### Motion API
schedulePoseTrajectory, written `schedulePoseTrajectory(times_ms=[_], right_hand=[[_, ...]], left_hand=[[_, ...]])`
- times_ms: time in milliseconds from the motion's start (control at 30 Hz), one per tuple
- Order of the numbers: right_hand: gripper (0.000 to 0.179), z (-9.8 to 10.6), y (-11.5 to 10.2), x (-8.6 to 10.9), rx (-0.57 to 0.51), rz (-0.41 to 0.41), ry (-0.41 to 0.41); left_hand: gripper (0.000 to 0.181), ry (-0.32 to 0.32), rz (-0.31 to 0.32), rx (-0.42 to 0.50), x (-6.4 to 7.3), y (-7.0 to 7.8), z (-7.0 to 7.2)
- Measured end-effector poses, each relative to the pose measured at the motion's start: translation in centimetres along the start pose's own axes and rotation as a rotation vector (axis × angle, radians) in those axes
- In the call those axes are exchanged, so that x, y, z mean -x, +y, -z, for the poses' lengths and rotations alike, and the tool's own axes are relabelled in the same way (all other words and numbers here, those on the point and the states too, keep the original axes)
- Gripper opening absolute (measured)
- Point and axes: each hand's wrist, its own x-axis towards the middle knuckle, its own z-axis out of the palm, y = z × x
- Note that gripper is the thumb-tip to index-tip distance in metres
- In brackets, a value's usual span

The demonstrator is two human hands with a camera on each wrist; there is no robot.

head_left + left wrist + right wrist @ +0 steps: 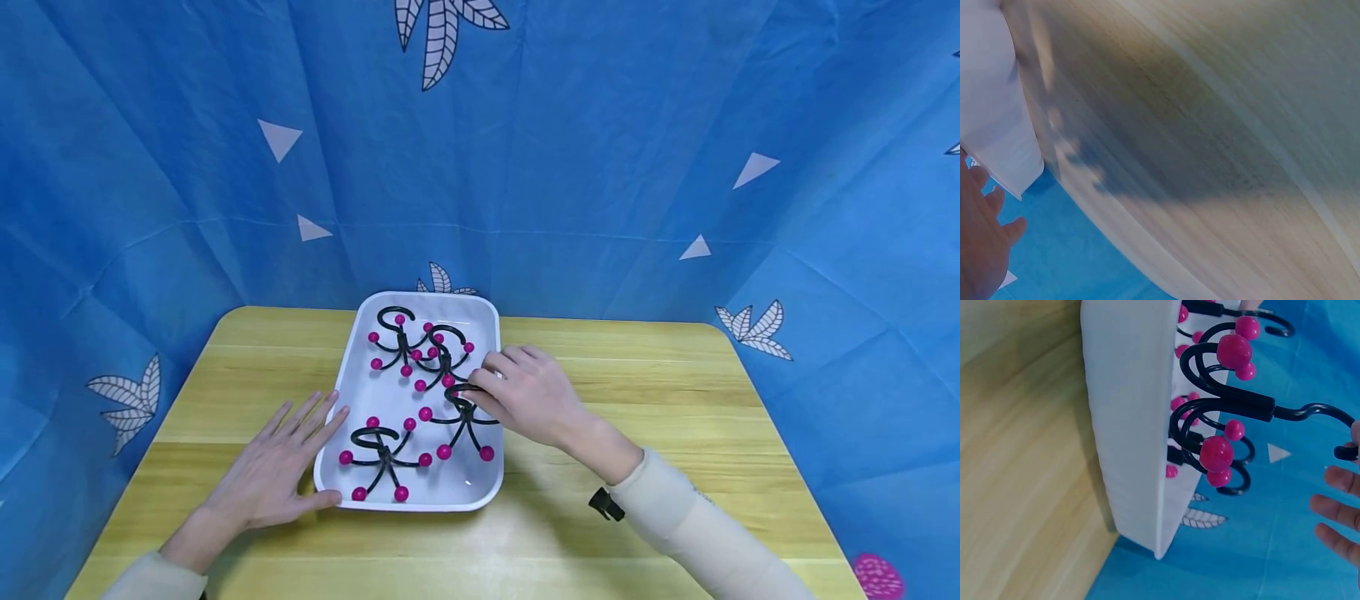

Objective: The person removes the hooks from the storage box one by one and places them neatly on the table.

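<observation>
A white tray (pixel 405 506) holds several black multi-arm hooks with pink ball tips. My right hand (pixel 532 396) reaches over the tray's right rim and pinches the curved top of the nearest hook on that side (pixel 467 412). In the right wrist view this black hook (pixel 1241 407) stands up over the rim, its bent end at the fingertips. My left hand (pixel 273 471) lies at the left rim, fingers spread and straight, thumb by the near corner. The left wrist view shows part of that hand (pixel 985 244) beside the tray wall (pixel 991 81).
Another hook (pixel 385 457) lies at the tray's near left. Two more, one at the far left (pixel 402 340) and one in the middle (pixel 446 360), sit close together with overlapping arms. A wooden table (pixel 637 375) carries the tray; a blue curtain (pixel 525 167) hangs behind.
</observation>
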Motion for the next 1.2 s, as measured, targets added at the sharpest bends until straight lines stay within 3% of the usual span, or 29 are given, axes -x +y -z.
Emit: schedulePoseTrajectory(times_ms=[367, 1200], right_hand=[[0.019, 1.4, 2.4, 0.3, -0.001, -0.034, 0.004], [0.014, 1.9, 7.3, 3.7, 0.035, -0.144, -0.065]], left_hand=[[0.109, 0.041, -0.024, -0.025, 0.0, -0.1, -0.2], [0.110, 0.007, 0.001, 0.000, 0.0, 0.0, 0.0]])
